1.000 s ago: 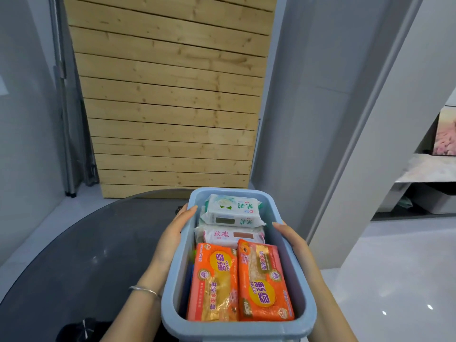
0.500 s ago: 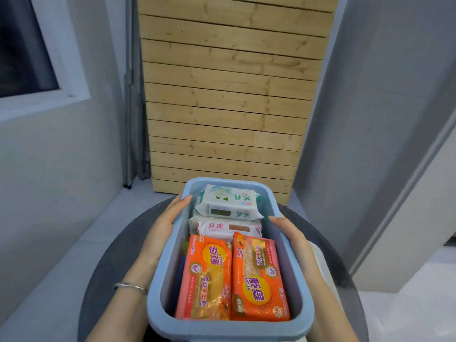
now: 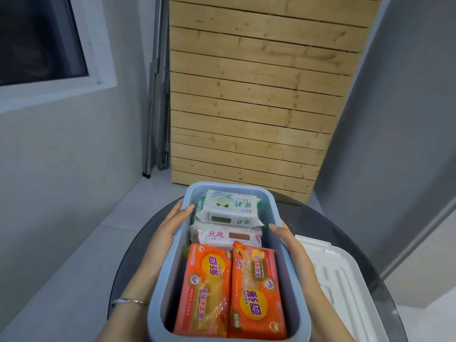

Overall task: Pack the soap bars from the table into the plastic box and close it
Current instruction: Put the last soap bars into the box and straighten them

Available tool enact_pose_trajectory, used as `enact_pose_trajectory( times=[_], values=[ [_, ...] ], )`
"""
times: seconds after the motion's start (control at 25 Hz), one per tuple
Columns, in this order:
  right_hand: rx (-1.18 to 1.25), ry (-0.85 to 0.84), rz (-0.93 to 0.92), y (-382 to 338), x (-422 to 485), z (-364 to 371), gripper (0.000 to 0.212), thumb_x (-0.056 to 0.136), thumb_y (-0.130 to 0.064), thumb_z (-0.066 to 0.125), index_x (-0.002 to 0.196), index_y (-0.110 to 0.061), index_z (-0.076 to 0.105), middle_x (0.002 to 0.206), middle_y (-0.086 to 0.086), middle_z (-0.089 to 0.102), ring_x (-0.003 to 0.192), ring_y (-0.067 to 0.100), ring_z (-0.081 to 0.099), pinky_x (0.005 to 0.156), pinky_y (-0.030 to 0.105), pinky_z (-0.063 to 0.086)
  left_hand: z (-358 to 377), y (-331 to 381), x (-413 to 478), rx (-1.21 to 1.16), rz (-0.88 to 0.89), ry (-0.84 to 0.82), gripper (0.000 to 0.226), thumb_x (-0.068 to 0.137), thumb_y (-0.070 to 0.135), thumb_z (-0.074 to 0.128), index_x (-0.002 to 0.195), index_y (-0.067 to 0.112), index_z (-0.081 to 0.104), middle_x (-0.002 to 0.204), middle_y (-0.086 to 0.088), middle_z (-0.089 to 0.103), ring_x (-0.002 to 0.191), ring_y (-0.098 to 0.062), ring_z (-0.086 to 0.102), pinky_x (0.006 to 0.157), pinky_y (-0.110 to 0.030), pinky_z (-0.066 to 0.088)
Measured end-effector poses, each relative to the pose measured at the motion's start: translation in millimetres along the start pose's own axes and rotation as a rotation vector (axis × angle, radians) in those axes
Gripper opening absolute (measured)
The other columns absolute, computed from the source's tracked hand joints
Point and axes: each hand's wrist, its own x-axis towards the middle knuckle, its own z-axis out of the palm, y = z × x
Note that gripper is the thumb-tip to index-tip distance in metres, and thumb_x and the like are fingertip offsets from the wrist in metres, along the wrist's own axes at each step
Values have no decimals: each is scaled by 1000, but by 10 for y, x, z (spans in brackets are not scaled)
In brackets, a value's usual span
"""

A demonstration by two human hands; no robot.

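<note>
A light blue plastic box [image 3: 276, 213] is held over the round dark glass table [image 3: 138, 250]. Inside lie two orange soap bars side by side, the left one [image 3: 204, 290] and the right one [image 3: 256, 292], with a white and pink soap pack [image 3: 229, 235] and a white and green pack [image 3: 229, 208] beyond them. My left hand [image 3: 167, 233] grips the box's left wall, fingertips on the rim. My right hand [image 3: 286, 240] grips the right wall. The box has no cover on; a white lid [image 3: 340, 280] lies on the table to the right.
A wooden slatted panel [image 3: 259, 95] leans against the wall behind the table. Folded metal poles [image 3: 158, 95] stand in the corner on the left, beside a window [image 3: 39, 40]. A grey wall [image 3: 394, 119] rises on the right.
The view has swung to the right around the table, bringing the white lid into sight on the right. Both hands keep their hold on the box's sides.
</note>
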Motion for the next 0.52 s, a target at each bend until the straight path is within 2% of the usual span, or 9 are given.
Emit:
enact_pose_trajectory(
  times=[0.08,0.12,0.16,0.2,0.24,0.28,0.36,0.44,0.52],
  values=[
    [75,-22,49,-10,34,-29,44,99,2,26,143,4,30,98,16,59,63,16,56,35,6,38,-14,-16,72,47,14,2,77,61,49,69,134,34,47,137,2,55,127,-21,49,113,-45,30],
    [114,41,83,-53,45,-10,44,99,0,27,143,2,31,113,22,59,70,20,53,36,6,38,7,-6,100,89,21,30,64,66,47,68,128,39,53,129,8,61,122,-14,54,109,-39,37],
    [147,96,102,-50,70,-8,42,99,-5,30,141,-3,36,117,23,60,69,18,53,38,7,42,22,7,100,151,44,71,43,72,45,66,115,46,60,116,17,67,111,-2,60,98,-28,46],
    [187,96,106,-39,42,-6,39,99,-13,35,137,-10,44,111,18,64,69,18,59,43,10,48,44,34,86,211,76,118,24,78,43,64,100,51,65,100,27,70,97,10,62,84,-19,49],
    [230,61,90,3,-4,-42,36,96,-22,43,131,-16,51,104,14,68,72,20,66,52,16,54,56,55,62,254,110,159,16,81,44,61,93,52,67,92,33,69,89,16,62,77,-16,47],
    [258,50,99,50,-44,-80,36,92,-31,51,127,-21,56,105,13,70,81,23,70,65,25,59,65,82,22,272,121,189,20,80,47,60,100,49,66,98,31,69,93,14,62,81,-19,46],
    [276,91,94,173,-33,-258,44,84,-43,62,125,-26,59,119,8,68,105,24,67,93,41,53,57,168,-47,202,147,277,48,78,52,60,123,35,57,124,17,60,116,-3,55,102,-33,41],
    [174,195,-14,225,0,-534,42,82,-47,62,121,-31,61,130,-3,63,114,13,60,103,35,43,76,305,-123,116,225,306,46,82,50,56,124,33,53,133,12,54,124,-9,49,108,-35,35],
    [98,336,-103,245,-38,-841,37,75,-51,65,110,-37,65,128,-12,62,113,3,56,100,28,38,161,408,-239,38,274,235,37,88,46,49,122,32,54,129,12,58,121,-6,53,103,-31,38]
  ],
)
